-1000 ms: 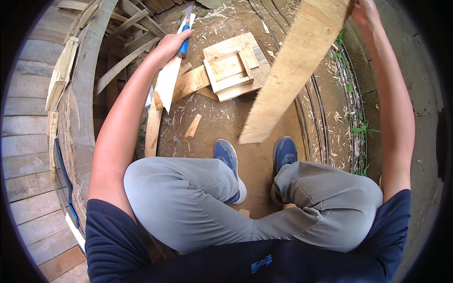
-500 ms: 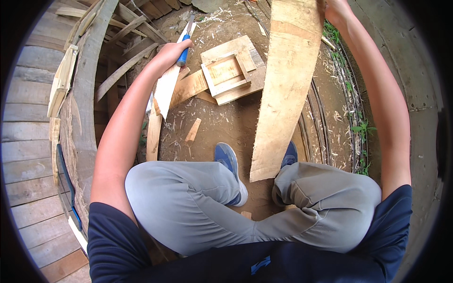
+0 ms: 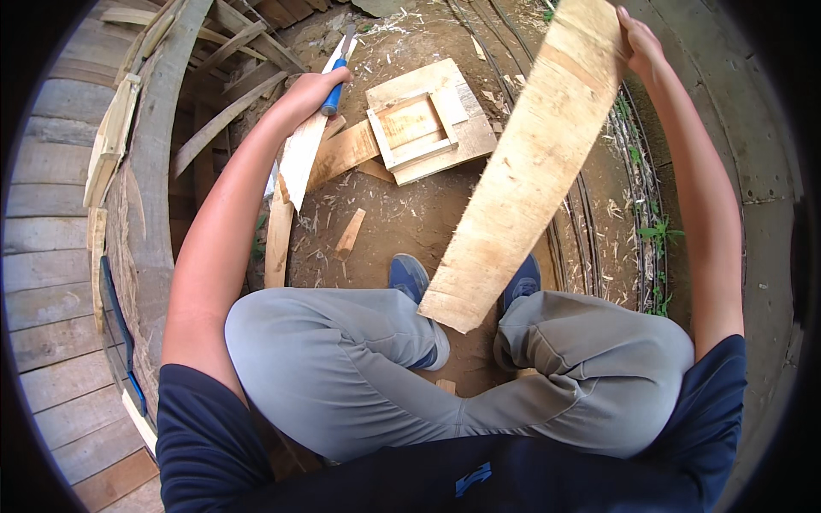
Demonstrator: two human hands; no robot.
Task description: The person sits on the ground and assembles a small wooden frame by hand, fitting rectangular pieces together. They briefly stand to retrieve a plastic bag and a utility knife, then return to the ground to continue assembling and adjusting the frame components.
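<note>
My left hand [image 3: 313, 92] is closed round a chisel [image 3: 336, 86] with a blue handle, its blade pointing away from me. Under and beside that hand runs a pale pointed strip of wood [image 3: 300, 160]. Out to the right, my right hand [image 3: 640, 41] grips the far right edge of a long, wide wooden board [image 3: 530, 171]. The board slants down toward my feet, its near end between my knees. Between the two hands, a small rectangular wooden frame [image 3: 392, 138] rests on flat wood pieces [image 3: 473, 139] on the ground.
A small wood offcut [image 3: 350, 235] and scattered shavings lie on the dirt floor. My blue shoes [image 3: 410, 279] stand close to the board's near end. Loose timber [image 3: 229, 128] is heaped at the left, beside a plank wall [image 3: 51, 239]. Dark rods [image 3: 578, 224] and weeds [image 3: 654, 232] run along the right.
The board has tilted: its far end moved right with my right hand, and its near end swung left. More of the flat wood pieces shows. My left hand and the chisel stayed nearly still.
</note>
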